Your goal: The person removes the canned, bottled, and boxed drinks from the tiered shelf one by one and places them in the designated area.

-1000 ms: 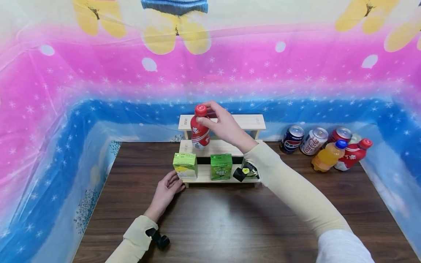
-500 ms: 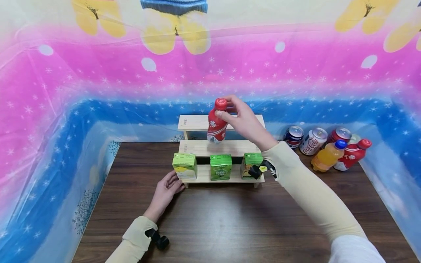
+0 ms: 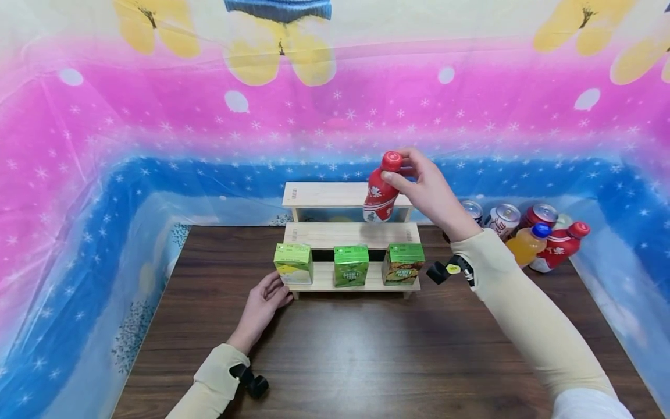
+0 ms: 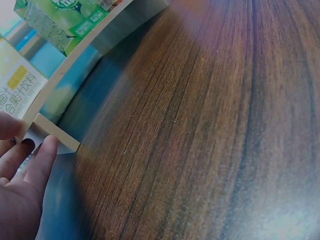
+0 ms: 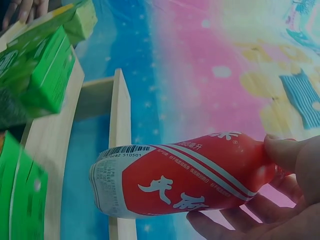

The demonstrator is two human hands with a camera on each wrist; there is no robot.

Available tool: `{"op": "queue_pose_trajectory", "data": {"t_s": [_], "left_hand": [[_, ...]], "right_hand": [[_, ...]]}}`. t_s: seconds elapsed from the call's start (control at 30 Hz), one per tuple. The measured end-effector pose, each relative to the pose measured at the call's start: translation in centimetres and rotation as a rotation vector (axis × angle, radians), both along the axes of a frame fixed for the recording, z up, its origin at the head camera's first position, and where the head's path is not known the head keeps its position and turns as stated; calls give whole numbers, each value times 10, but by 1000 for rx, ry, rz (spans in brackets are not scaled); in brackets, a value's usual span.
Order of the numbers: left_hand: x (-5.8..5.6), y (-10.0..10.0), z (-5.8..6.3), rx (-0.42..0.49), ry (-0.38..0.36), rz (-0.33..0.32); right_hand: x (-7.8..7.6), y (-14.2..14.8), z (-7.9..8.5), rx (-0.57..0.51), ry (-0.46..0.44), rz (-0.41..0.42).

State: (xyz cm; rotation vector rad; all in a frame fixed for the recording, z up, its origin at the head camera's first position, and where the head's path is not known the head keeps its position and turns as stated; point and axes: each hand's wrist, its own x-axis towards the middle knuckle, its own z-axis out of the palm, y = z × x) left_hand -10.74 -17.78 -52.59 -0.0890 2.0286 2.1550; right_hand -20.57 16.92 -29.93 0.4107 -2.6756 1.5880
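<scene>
My right hand [image 3: 429, 185] grips a red plastic bottle [image 3: 380, 195] by its neck, just below the red cap. The bottle, tilted slightly with its base to the left, hangs above the middle step of a three-step wooden shelf [image 3: 303, 234], towards the right end. In the right wrist view the red and white bottle [image 5: 185, 175] lies across the picture, thumb and fingers around the neck. My left hand [image 3: 262, 305] holds the lower left corner of the shelf; the left wrist view shows thumb and fingers at the board's end [image 4: 37, 107].
The lowest step carries a yellow-green drink carton [image 3: 294, 265], a green carton [image 3: 351, 266] and a green-brown carton [image 3: 403, 265]. Back right on the dark wooden table [image 3: 345, 355] stand several cans [image 3: 503, 220], an orange drink bottle [image 3: 525, 244] and another red bottle [image 3: 559, 249]. A printed cloth [image 3: 335, 116] surrounds the table.
My right hand has carried the red bottle from the left side of the shelf to the right and slightly up. The right carton now shows fully. My left hand stays at the shelf corner.
</scene>
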Motion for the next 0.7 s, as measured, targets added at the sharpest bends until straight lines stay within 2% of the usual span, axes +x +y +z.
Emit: {"op": "queue_pose_trajectory", "data": {"t_s": [0.47, 0.7], "left_hand": [[0, -1, -2, 0, 7, -8], [0, 0, 0, -5, 6, -8]], "right_hand": [[13, 49, -5, 14, -15, -121], [19, 68, -4, 27, -23, -150]]}}
